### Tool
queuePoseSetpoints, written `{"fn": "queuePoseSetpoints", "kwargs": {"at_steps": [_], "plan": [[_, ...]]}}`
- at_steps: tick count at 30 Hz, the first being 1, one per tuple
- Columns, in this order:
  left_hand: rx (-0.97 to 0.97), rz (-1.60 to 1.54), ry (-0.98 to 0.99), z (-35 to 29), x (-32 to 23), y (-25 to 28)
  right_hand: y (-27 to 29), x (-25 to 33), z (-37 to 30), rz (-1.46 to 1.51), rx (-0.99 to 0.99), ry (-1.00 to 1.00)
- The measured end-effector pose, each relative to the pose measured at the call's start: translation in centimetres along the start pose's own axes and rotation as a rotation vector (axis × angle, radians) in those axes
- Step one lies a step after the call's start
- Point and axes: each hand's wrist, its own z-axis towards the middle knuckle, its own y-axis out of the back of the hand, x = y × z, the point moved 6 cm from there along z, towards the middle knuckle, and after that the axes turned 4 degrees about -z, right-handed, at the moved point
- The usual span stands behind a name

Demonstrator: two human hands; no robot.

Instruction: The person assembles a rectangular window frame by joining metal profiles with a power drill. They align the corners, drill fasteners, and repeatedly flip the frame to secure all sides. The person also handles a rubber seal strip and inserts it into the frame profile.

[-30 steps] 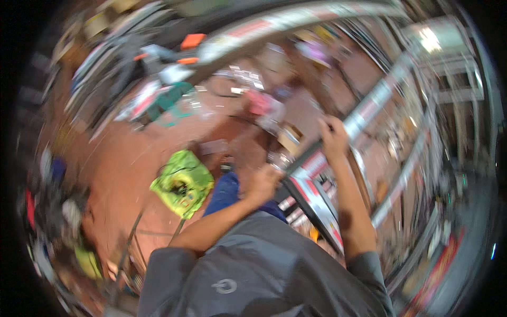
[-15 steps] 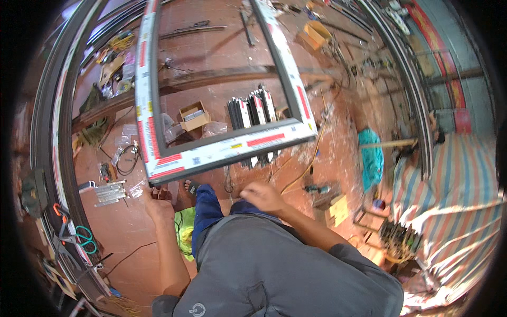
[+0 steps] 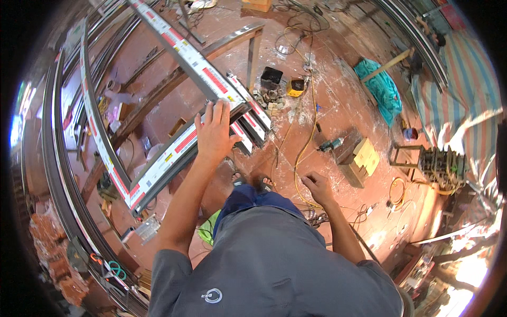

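A large rectangular dark frame [image 3: 182, 141], its faces covered in white and red protective film, lies before me to the left. My left hand [image 3: 214, 132] rests on its near right corner, fingers stretched flat over the film and the thumb apart. Just beyond and below that corner sits a stack of short profile pieces [image 3: 257, 117] with similar film. My right hand [image 3: 317, 188] hangs over the floor to the right, fingers curled in with nothing visible in them. It touches nothing.
A green power drill [image 3: 331, 144] and a cardboard box [image 3: 359, 164] stand on the tiled floor, right. A yellow hose [image 3: 308, 158] winds past them. Beams [image 3: 222, 42] run under the frame. Long profiles [image 3: 58, 137] line the left, with green-handled scissors [image 3: 116, 270] on them.
My view has turned to the right. My left hand has gone from the frame's near left corner to its near right corner. My right hand has swung out to the right, away from my body.
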Motion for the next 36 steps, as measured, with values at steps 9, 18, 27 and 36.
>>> {"fn": "queuePoseSetpoints", "kwargs": {"at_steps": [9,18,27,36], "plan": [[0.067,0.120,0.033,2.4,0.2,-3.1,-0.5,-15.0,-7.8,0.170,-0.197,-0.534],[0.029,0.146,-0.027,2.3,0.4,-3.5,-7.7,-21.4,-3.5,0.451,-0.167,-0.684],[-0.010,0.124,0.031,3.8,-0.5,-3.6,-1.8,-24.8,10.2,0.515,-0.069,-0.770],[0.325,-0.556,0.369,22.0,-15.6,-12.9,9.9,-42.0,29.3,0.659,-0.078,-0.947]]}}
